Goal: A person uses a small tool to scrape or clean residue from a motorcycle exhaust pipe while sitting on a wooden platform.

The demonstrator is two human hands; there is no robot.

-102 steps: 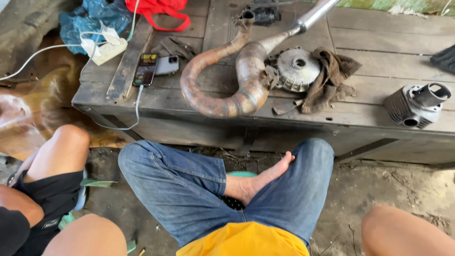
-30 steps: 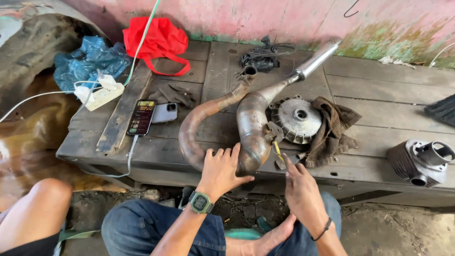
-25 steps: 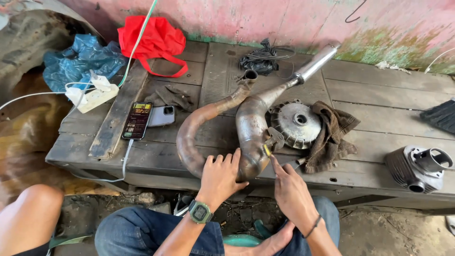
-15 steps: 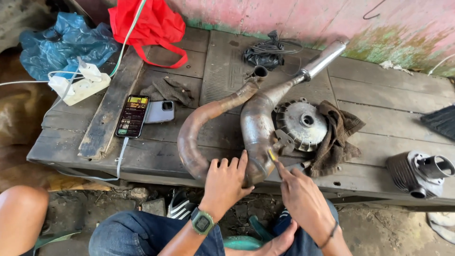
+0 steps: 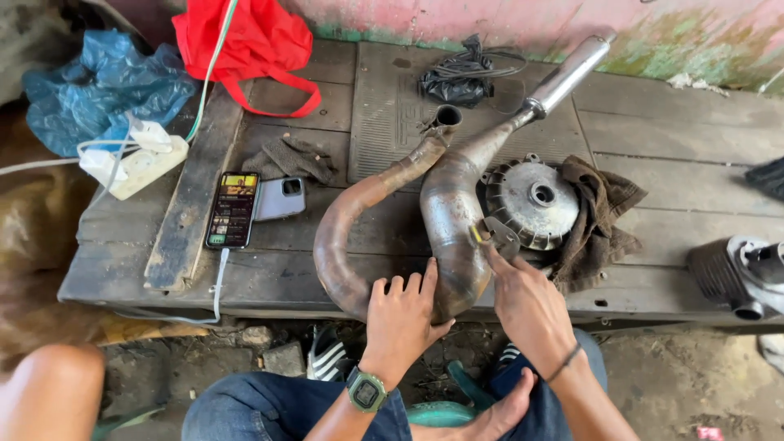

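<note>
A rusty curved exhaust pipe (image 5: pixel 384 188) with a swollen chamber and a shiny silencer end lies on the wooden bench (image 5: pixel 653 147). My left hand (image 5: pixel 402 314), a watch on its wrist, rests flat on the bend of the pipe at the bench's front edge. My right hand (image 5: pixel 527 306) pinches a small flat metal piece (image 5: pixel 492 235) with a yellow tip and holds it against the right side of the chamber. A round finned metal disc (image 5: pixel 532 202) sits on a brown rag (image 5: pixel 600 216) just beyond that hand.
A phone on a cable (image 5: pixel 233 209) and a second phone (image 5: pixel 282 198) lie at the left by a plank. A red bag (image 5: pixel 237 41), blue plastic bag (image 5: pixel 98 86), white power strip (image 5: pixel 135 159), engine cylinder (image 5: pixel 739 273) and another person's knee (image 5: pixel 49 392) surround the bench.
Both hands came up from my lap to the pipe. Over the last second they stayed on it; the view moved closer and my right hand lifted the small metal piece slightly up the chamber.
</note>
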